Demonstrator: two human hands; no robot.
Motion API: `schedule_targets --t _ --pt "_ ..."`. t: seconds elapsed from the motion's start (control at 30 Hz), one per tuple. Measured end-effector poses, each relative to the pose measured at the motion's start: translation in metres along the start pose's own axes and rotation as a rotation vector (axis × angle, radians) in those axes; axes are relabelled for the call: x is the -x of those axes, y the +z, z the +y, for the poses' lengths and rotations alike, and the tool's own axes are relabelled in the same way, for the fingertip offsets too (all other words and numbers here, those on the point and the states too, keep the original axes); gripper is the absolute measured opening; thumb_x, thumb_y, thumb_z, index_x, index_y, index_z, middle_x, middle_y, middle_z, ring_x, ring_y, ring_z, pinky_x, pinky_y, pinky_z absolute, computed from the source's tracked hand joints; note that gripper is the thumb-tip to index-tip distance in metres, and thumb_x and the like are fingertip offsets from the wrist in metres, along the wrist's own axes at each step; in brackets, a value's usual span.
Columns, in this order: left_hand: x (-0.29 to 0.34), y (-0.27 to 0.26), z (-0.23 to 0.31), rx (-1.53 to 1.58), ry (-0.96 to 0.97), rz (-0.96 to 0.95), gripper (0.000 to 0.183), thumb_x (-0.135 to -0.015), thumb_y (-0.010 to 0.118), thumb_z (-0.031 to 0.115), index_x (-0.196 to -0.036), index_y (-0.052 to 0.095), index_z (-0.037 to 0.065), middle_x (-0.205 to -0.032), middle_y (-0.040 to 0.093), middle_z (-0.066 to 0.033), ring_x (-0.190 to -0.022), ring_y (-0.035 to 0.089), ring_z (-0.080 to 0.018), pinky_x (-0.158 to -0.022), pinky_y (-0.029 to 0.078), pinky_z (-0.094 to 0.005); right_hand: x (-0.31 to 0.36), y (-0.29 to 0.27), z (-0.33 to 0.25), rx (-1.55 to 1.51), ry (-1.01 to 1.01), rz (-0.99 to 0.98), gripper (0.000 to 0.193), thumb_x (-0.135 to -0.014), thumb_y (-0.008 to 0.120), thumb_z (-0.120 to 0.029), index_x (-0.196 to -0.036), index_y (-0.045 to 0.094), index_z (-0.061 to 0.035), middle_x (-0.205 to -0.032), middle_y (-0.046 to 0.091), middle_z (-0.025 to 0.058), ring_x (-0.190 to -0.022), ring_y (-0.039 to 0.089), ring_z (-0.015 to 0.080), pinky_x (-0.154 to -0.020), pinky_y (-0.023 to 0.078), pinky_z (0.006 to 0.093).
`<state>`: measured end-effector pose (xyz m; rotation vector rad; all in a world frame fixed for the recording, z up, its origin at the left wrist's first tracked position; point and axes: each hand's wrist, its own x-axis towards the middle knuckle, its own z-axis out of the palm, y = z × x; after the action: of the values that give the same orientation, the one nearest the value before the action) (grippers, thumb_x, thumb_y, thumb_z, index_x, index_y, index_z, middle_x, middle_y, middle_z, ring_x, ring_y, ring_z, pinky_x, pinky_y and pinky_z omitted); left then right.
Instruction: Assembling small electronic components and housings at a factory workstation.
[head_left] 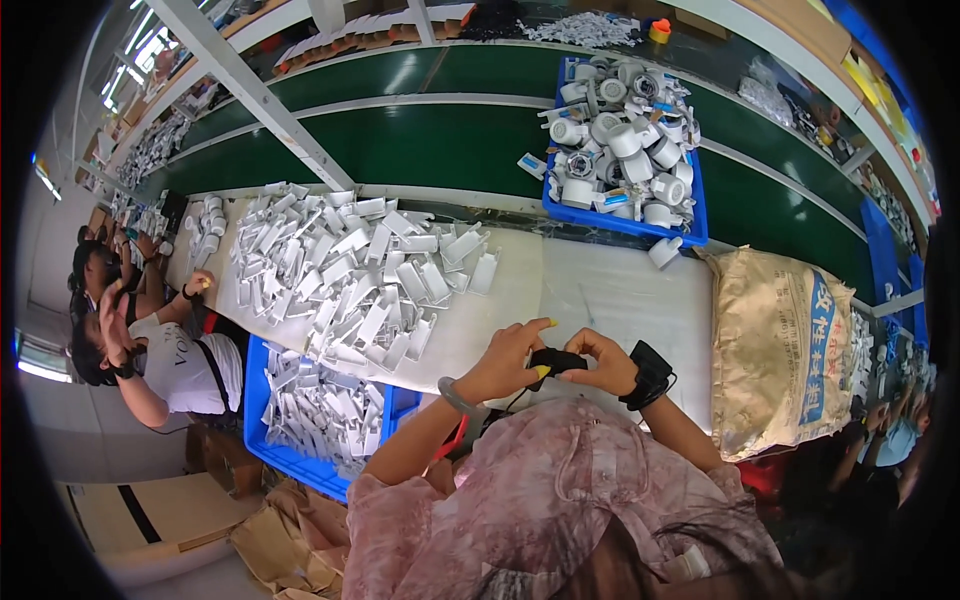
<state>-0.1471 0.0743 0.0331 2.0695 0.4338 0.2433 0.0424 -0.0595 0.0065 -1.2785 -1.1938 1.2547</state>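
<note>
Close to my body, over the front of the pale worktable (590,290), my left hand (502,362) and my right hand (606,364) meet at a small black object (558,362). Fingers of both hands are closed on its two ends. It looks like a strap or a small device; its exact kind is not clear. A thin dark cable shows below my left hand. My right wrist wears a black strapped device (650,376), and a grey band (456,395) circles my left wrist.
White plastic housings (350,270) lie heaped on the left, with more in a blue crate (262,440) below. Round white parts fill a blue bin (625,225) at the back. A brown sack (770,350) stands right. Co-workers sit left, one with a raised hand (115,325).
</note>
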Motion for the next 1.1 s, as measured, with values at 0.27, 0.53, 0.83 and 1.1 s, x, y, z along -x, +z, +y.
schedule_targets --t 0.27,0.53,0.83,1.1 --pt "-0.003 0.008 0.015 0.01 0.125 0.009 0.047 -0.069 0.07 0.009 -0.114 0.058 0.006 -0.077 0.056 -0.0025 -0.07 0.048 -0.0186 -0.076 0.039 -0.0319 0.03 -0.014 -0.027 0.1 -0.067 0.171 0.025 -0.073 0.072 -0.002 -0.095 0.059 -0.0042 -0.087 0.063 0.0024 -0.082 0.058 0.0096 -0.078 0.045 0.025" --pt "0.009 0.021 0.019 0.003 0.104 0.1 0.048 -0.066 0.069 0.006 -0.113 0.058 0.008 -0.081 0.055 -0.0008 -0.076 0.046 -0.0162 -0.083 0.036 -0.0319 0.054 -0.009 -0.032 -0.35 -0.038 0.167 0.029 -0.076 0.068 0.004 -0.1 0.054 -0.0037 -0.092 0.061 0.0022 -0.086 0.057 0.0084 -0.079 0.045 0.0239" --pt "0.005 0.037 0.041 0.086 0.231 0.038 0.045 -0.073 0.07 0.02 -0.114 0.054 0.006 -0.1 0.06 -0.0088 -0.097 0.051 -0.0275 -0.087 0.037 -0.0416 0.052 -0.01 -0.028 -0.315 0.004 0.02 0.046 -0.079 0.066 0.003 -0.119 0.045 -0.0049 -0.102 0.059 0.0022 -0.099 0.056 0.0108 -0.091 0.042 0.0272" --pt "-0.013 0.026 0.074 -0.037 0.121 -0.112 0.053 -0.071 0.078 0.026 -0.112 0.053 0.004 -0.097 0.059 -0.0106 -0.088 0.057 -0.0283 -0.079 0.045 -0.0398 0.055 -0.012 -0.041 -0.465 -0.027 -0.054 0.04 -0.081 0.065 0.003 -0.117 0.048 -0.0056 -0.101 0.062 0.0036 -0.097 0.058 0.0105 -0.088 0.043 0.0268"
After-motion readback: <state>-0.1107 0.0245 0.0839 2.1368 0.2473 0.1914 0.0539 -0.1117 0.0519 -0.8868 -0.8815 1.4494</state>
